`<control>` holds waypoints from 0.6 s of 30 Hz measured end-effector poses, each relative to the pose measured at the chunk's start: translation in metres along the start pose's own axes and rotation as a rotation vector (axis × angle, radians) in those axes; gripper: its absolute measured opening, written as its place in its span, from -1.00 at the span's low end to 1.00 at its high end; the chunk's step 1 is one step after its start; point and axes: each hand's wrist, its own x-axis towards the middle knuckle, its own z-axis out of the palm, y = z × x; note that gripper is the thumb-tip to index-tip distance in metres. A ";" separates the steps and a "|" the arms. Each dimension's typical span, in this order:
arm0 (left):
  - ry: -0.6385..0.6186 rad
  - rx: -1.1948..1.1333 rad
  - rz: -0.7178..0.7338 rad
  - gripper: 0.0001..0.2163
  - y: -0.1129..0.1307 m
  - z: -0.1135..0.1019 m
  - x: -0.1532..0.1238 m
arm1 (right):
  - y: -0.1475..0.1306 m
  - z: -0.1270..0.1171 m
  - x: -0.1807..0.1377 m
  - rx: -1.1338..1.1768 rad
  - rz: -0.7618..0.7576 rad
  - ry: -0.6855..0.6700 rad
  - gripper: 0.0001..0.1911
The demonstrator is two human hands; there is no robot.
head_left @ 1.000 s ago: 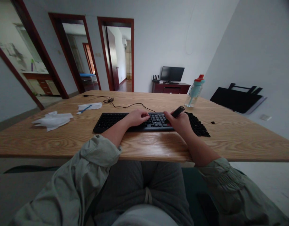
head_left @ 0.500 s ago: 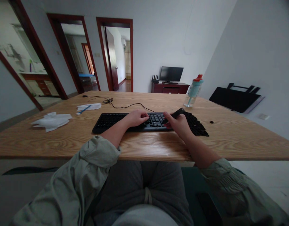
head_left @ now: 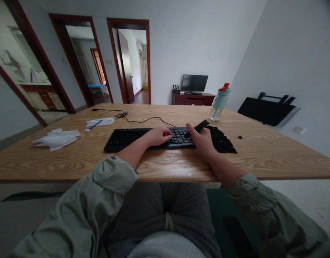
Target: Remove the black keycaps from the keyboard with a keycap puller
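A black keyboard [head_left: 122, 139] lies lengthwise before me, its cable running off behind it. My left hand [head_left: 158, 136] rests over its middle, fingers curled together near the keys at the right; whatever they might hold is hidden. My right hand [head_left: 203, 140], above the keyboard's right end, is closed around a slim black brush-like tool [head_left: 202, 125]. The tool slants, its far end up to the right and its near end down by the number keys. Just right of that hand lies a patch of black keycaps [head_left: 222, 140], set close together.
A single small black piece [head_left: 240, 137] lies farther right. Behind stands a clear and teal water bottle [head_left: 219, 102] with a red lid. At left are crumpled white tissues [head_left: 57, 139] and a blue stick [head_left: 94, 125] on another tissue. The cable [head_left: 122, 114] loops across the back of the table.
The view has shifted slightly. The tool in my right hand has turned a little. My left hand stays over the keyboard, its fingers slightly more to the right.
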 end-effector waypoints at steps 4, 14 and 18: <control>-0.004 -0.005 -0.005 -0.70 0.001 0.000 0.000 | 0.000 0.001 0.004 -0.011 0.031 -0.002 -0.41; -0.016 0.003 0.008 -0.69 0.002 0.001 0.001 | 0.005 -0.002 0.012 -0.074 -0.003 0.015 -0.42; -0.008 -0.011 0.006 -0.70 0.003 0.000 -0.001 | 0.003 -0.007 0.009 -0.078 -0.059 -0.054 -0.48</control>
